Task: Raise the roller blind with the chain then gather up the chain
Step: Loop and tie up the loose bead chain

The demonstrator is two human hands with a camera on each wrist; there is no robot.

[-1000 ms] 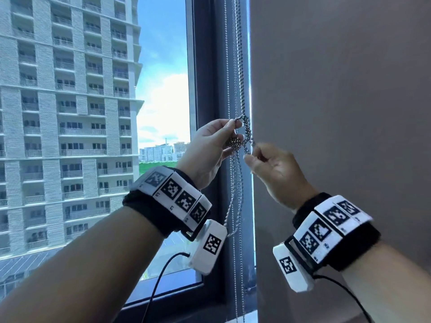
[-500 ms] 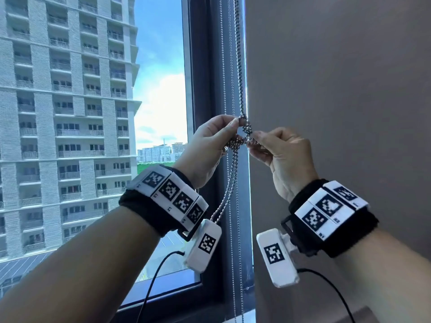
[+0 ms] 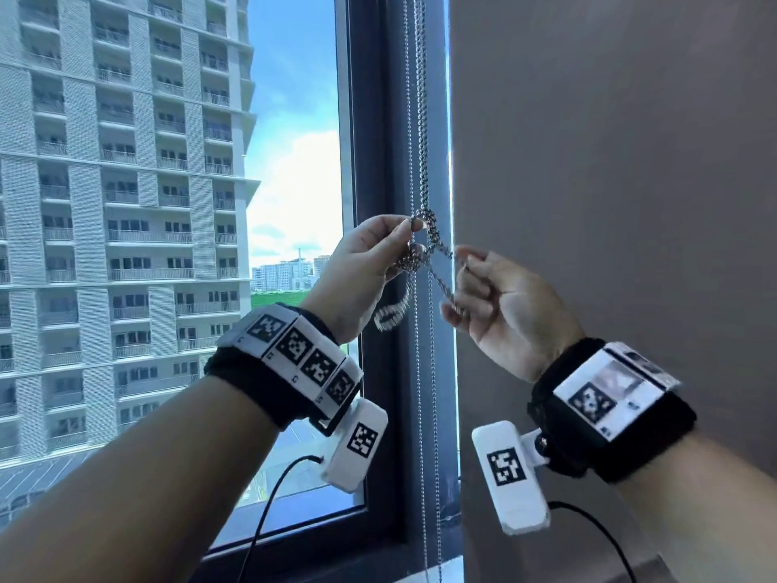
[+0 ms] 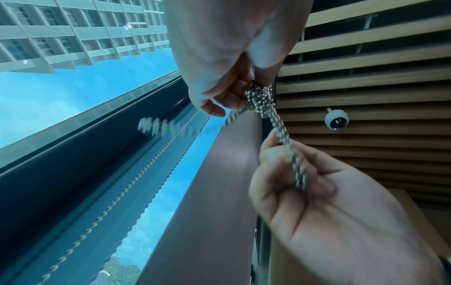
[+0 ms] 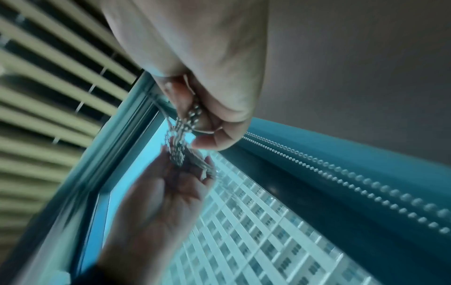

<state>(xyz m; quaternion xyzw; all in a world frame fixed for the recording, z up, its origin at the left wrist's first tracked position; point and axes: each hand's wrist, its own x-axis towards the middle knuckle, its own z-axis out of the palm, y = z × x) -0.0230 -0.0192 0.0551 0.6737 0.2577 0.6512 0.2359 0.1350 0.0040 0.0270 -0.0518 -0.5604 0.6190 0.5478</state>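
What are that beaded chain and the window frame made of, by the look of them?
The chain: probably metal, small silvery beads with bright glints; metallised plastic cannot be ruled out. The window frame: dark, smooth, matte-looking surface, likely painted or coated metal, though the pictures cannot settle it.

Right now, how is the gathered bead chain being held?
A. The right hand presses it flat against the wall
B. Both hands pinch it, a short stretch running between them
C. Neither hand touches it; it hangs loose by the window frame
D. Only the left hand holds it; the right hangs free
B: the left hand pinches the bunched chain at its looped top, while the right hand grips the strand leading away from it.
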